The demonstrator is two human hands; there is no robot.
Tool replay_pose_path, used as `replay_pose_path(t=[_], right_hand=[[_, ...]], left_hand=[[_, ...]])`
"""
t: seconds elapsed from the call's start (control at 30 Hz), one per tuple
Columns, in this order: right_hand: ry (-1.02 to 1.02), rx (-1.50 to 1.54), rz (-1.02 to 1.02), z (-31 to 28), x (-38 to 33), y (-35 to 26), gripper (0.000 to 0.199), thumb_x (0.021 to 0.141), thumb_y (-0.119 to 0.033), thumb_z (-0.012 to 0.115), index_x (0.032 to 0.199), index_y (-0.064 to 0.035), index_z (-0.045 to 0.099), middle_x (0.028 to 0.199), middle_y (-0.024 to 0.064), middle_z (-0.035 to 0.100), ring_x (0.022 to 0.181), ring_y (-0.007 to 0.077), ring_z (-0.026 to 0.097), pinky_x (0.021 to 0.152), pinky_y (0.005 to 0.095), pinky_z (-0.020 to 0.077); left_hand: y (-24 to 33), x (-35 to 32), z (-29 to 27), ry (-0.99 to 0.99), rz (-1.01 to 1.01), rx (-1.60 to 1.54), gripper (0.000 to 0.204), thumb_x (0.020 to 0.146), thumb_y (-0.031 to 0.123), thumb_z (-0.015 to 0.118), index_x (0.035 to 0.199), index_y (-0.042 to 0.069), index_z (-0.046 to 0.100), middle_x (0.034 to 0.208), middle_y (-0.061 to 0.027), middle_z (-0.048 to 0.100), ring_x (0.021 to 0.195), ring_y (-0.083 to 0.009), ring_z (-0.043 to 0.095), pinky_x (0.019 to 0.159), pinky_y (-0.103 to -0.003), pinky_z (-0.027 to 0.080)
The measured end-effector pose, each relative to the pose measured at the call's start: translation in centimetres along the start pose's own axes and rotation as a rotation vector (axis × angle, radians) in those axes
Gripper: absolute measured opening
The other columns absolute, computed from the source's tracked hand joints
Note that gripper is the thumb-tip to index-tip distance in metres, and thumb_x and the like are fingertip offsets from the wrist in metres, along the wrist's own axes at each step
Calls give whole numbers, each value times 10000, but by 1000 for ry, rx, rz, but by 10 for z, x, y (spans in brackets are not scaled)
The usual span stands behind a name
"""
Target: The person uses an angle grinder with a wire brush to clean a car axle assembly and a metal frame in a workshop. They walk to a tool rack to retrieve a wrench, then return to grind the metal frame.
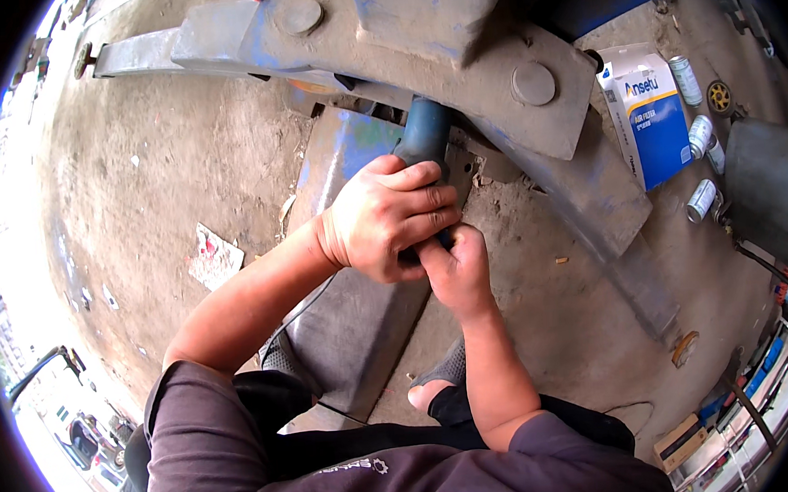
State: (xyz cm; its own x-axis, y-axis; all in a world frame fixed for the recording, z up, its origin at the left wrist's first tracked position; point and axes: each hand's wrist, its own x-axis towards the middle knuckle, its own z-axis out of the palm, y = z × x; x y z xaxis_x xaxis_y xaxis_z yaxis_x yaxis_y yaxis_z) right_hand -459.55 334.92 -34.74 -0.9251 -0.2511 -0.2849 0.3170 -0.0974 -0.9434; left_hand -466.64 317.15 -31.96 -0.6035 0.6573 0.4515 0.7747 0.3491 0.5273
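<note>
Both hands are wrapped round a corded power tool (426, 129) with a blue-green, cylindrical body. Its front end is out of sight among the metal parts ahead, so its exact kind does not show. My left hand (388, 216) lies over the body with the fingers curled across it. Just below and to the right, my right hand (457, 265) grips the rear, its thumb close against the left hand. A thin dark cord (301, 313) runs down beside my left forearm. Under the tool lies a long grey metal beam (363, 329) with worn blue paint.
Large dusty steel lift arms (482, 69) with round pins cross above and to the right. A blue-and-white box (656, 126) stands at right, near several cans (702, 200). A stained paper scrap (215, 257) lies on the concrete floor at left. My feet flank the beam.
</note>
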Motion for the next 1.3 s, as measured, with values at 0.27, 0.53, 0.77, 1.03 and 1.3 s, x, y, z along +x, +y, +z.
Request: replay_pose_path(t=[0.27,0.53,0.77,1.03,1.3], right_hand=[[22,110,6,4,-1,-2,183,1040,-111,637,994,49,713,926,51,744,878,92,657,749,287,553],[127,93,-81,22,-4,18,192,1027,-163,658,1052,23,700,1028,17,703,948,81,627,798,266,526],[198,-103,35,32,-5,21,278,1026,-214,685,1107,50,712,1079,38,721,963,95,637,824,270,529],[278,358,387,54,-27,51,160,999,-191,694,983,-45,629,816,0,612,643,109,611,802,427,647],[184,46,499,80,-44,64,225,993,-234,711,981,-25,627,838,31,628,659,124,618,737,411,640]], left_hand=[[-3,-3,1,-18,11,16,563,587,343,799,1084,83,749,1133,-67,717,1043,-282,648,727,-404,466],[-10,-6,-14,-135,99,-16,596,604,354,819,1132,86,747,1219,-97,714,1121,-315,652,820,-415,504],[-16,-34,-25,-54,95,59,901,684,448,837,1438,27,580,1514,-175,561,1325,-355,572,1045,-469,483],[-25,-130,-7,276,-695,-393,676,969,444,733,1398,-56,586,1342,-274,637,1249,-389,632,1073,-426,499],[-36,-136,21,190,-1037,-814,574,1024,484,683,1220,-55,707,1118,-198,767,1049,-240,717,945,-375,547]])
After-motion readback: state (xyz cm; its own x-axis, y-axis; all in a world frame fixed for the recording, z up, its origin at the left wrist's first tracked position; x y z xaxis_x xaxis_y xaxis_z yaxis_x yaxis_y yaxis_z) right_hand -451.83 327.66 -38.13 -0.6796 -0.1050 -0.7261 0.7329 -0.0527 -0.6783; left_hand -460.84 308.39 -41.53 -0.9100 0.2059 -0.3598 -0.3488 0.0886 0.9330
